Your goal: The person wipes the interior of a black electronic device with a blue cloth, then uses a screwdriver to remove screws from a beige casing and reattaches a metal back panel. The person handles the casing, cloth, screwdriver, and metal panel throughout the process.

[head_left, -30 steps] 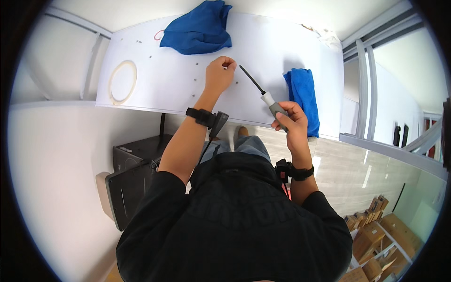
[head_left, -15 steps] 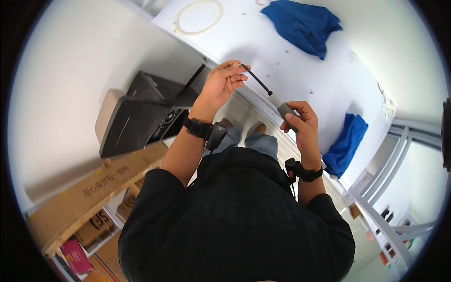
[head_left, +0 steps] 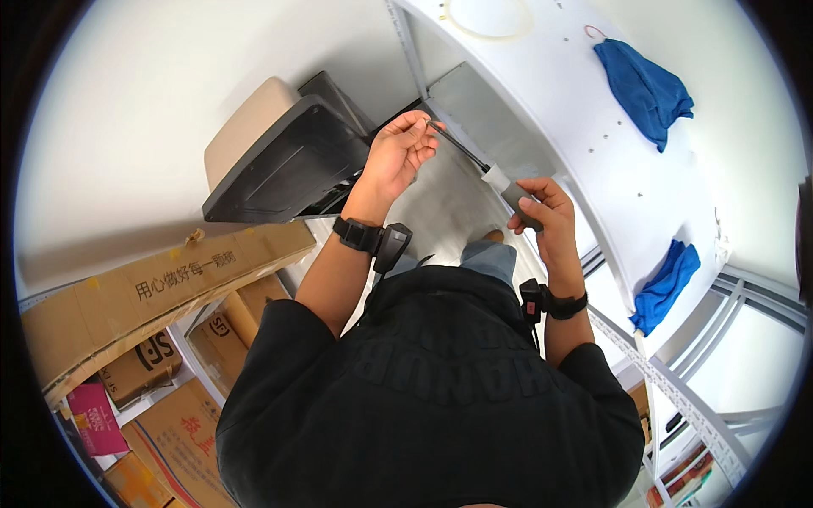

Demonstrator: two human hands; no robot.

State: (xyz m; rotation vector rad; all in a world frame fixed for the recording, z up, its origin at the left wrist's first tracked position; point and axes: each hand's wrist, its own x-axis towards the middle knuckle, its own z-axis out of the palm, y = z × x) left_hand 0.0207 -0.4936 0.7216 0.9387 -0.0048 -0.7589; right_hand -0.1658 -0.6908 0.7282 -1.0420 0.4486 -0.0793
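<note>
A screwdriver with a thick grey handle and a thin dark shaft slants across in front of me. My right hand is closed round its handle, the fingers over the top and the thumb along the near side. At the shaft's far end, my left hand pinches the tip between thumb and forefinger, its other fingers curled. Whether a small part sits at that tip is too small to tell. Both hands are in the air, left of the white table.
On the table lie two blue cloths, a pale hoop and several small bits. A black and beige piece of equipment stands at the left wall. Below it are a long cardboard box and shelved cartons. Metal framing stands right.
My body has turned and shifted left, so the table and cloths now appear farther right and the floor shows more. Both hands keep their hold on the screwdriver, nearly unmoved relative to me.
</note>
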